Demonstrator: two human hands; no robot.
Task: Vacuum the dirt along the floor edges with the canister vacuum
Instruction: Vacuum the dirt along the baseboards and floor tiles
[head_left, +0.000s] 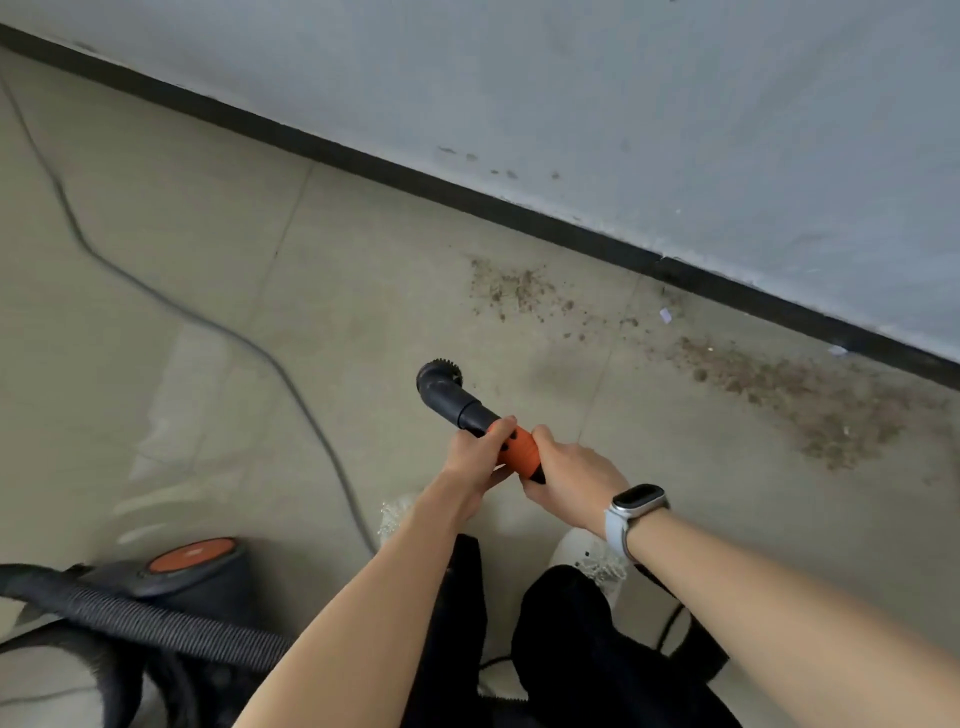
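Both hands gripped orange wand handle (514, 451): my left hand (475, 457) forward, right hand (569, 480) behind; brush nozzle (440, 375) held off floor, short of dirt (810, 395) along black baseboard (519, 210); judged best: lower nozzle, sweep slowly along edge; canister vacuum (187, 566) behind-left
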